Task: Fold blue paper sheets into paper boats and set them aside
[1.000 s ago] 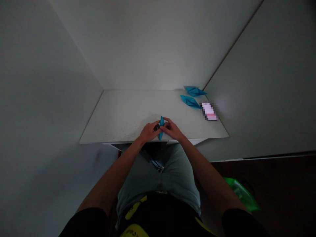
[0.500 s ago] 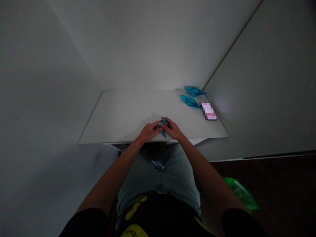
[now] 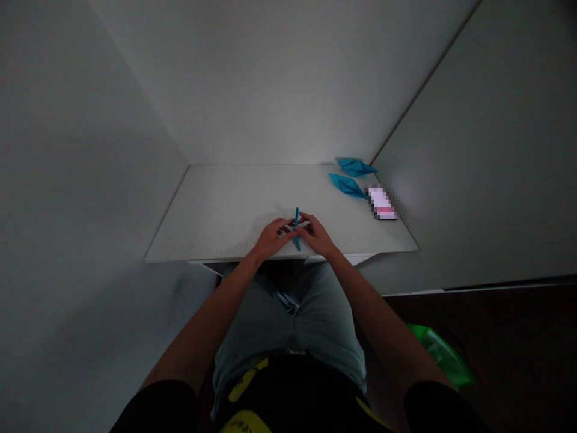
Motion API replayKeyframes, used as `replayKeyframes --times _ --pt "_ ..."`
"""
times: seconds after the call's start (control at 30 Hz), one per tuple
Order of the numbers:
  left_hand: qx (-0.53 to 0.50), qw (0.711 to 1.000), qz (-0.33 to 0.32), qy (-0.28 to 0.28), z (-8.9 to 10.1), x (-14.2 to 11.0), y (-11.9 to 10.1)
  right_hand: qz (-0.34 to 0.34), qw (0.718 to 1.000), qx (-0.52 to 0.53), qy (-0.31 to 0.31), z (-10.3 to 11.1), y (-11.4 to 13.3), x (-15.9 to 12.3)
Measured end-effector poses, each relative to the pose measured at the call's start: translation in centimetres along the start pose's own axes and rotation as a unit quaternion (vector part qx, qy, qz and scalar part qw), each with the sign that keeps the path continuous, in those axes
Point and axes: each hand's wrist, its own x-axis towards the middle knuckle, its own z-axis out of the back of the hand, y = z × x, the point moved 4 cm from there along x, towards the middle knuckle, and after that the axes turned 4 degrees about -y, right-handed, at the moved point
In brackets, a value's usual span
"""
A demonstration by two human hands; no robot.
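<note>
A small folded piece of blue paper (image 3: 296,225) stands on edge between my two hands near the front edge of the white table (image 3: 216,210). My left hand (image 3: 273,237) pinches it from the left with its fingers closed on it. From the right, my right hand (image 3: 318,236) pinches the same paper. Only a thin blue strip shows between the fingertips.
Two folded blue paper boats (image 3: 348,185) (image 3: 356,166) lie at the table's far right corner. A phone with a lit screen (image 3: 381,202) lies beside them. Walls close in the table on the left, back and right. A green object (image 3: 439,355) lies on the dark floor at right.
The blue paper has turned between my fingers, from tilted to nearly upright and edge-on. My hands stayed in the same place on the table.
</note>
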Motion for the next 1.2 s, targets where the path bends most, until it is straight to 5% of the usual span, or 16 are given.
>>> replayKeyframes --times 0.5,1.2 --pt "-0.010 1.000 0.000 -0.001 0.2 -0.4 -0.9 0.044 0.999 -0.022 0.012 0.4 1.1 0.1" --pt "-0.024 0.999 0.027 -0.012 0.4 -0.4 -0.7 -0.026 0.999 0.033 0.001 0.0 0.4 -0.2"
